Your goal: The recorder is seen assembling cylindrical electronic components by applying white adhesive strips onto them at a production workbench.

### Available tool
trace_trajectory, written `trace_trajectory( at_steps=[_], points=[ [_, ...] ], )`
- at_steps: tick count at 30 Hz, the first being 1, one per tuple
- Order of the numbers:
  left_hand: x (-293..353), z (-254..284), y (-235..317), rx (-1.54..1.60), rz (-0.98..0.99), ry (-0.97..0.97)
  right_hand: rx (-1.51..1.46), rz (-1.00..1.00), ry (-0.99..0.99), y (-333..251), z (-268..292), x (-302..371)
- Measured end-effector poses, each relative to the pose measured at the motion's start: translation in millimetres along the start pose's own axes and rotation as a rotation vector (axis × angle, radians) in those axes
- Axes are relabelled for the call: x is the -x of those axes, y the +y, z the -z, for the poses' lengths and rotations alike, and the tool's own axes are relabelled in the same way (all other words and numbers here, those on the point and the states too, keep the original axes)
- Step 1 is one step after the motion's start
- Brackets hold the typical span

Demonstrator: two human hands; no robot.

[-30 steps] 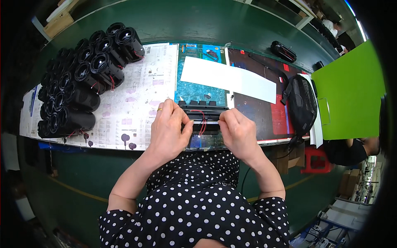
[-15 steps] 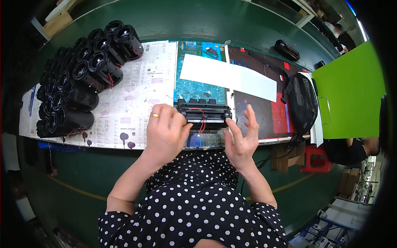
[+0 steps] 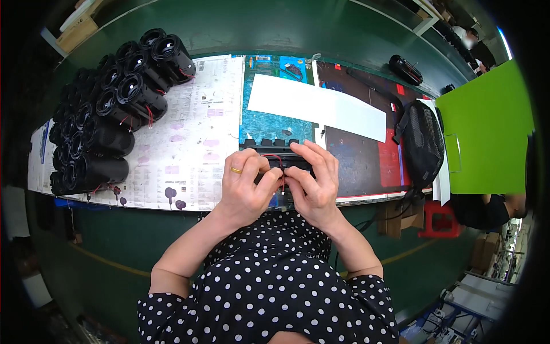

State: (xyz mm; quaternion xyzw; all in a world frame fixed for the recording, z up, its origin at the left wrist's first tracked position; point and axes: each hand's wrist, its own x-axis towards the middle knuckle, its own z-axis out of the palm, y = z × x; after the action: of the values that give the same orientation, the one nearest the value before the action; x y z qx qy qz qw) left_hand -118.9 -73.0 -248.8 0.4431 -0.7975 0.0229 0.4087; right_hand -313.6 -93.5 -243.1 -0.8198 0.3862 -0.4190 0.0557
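In front of me at the table's near edge lies a black housing (image 3: pixel 280 149) with a row of blocky tabs along its far side. Thin red wires (image 3: pixel 274 155) loop over its middle and hang between my fingertips. My left hand (image 3: pixel 245 186) is closed over its left part, thumb and forefinger pinched beside the wires. From the right, my right hand (image 3: pixel 317 186) pinches at the same spot, its other fingers bent over the housing's far edge. Whatever lies between the fingertips is too small and covered to make out.
Several black cylindrical shells (image 3: pixel 133 89) with red wires stand grouped at the left. White paper sheets (image 3: pixel 315 106) lie beyond the housing. To the right are a black mesh bag (image 3: pixel 421 143) and a bright green board (image 3: pixel 487 132). A black device (image 3: pixel 405 69) lies farther back.
Both hands have moved inward to the middle of the housing, their fingertips now nearly meeting at the red wires. My right hand, spread open before, has closed to a pinch.
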Motion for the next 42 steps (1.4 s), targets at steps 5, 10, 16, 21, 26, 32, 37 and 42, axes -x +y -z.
trace_trajectory(
  at_steps=[5,10,16,21,26,32,37,42],
  points=[
    [-1.8,5.7,-2.0,0.019,0.061,-0.038,-0.026,0.055,-0.038,13.6,1.6,0.0],
    [-3.5,13.4,-21.4,0.139,0.077,-0.074,-0.119,0.094,-0.093,49.1,15.2,11.4],
    [-0.5,34.7,-52.9,0.293,0.02,-0.088,-0.272,0.128,-0.318,61.2,34.9,-15.4],
    [-11.3,103.1,-106.3,-0.281,0.13,0.112,-0.341,-0.119,-0.214,120.4,24.5,-67.8],
    [-38.1,152.2,-139.5,-0.725,0.237,0.11,-0.146,-0.439,-0.006,193.6,-52.4,-172.1],
    [-56.4,151.4,-161.3,-0.75,0.144,0.005,0.224,-0.385,-0.078,230.4,-79.6,-206.3],
    [-57.0,154.3,-131.0,-0.634,0.208,-0.024,0.201,-0.155,-0.121,148.8,-61.6,-153.6],
    [-51.2,110.8,-65.7,-0.032,0.487,0.1,-0.639,-0.232,-0.396,77.7,6.0,-85.0]
  ],
)
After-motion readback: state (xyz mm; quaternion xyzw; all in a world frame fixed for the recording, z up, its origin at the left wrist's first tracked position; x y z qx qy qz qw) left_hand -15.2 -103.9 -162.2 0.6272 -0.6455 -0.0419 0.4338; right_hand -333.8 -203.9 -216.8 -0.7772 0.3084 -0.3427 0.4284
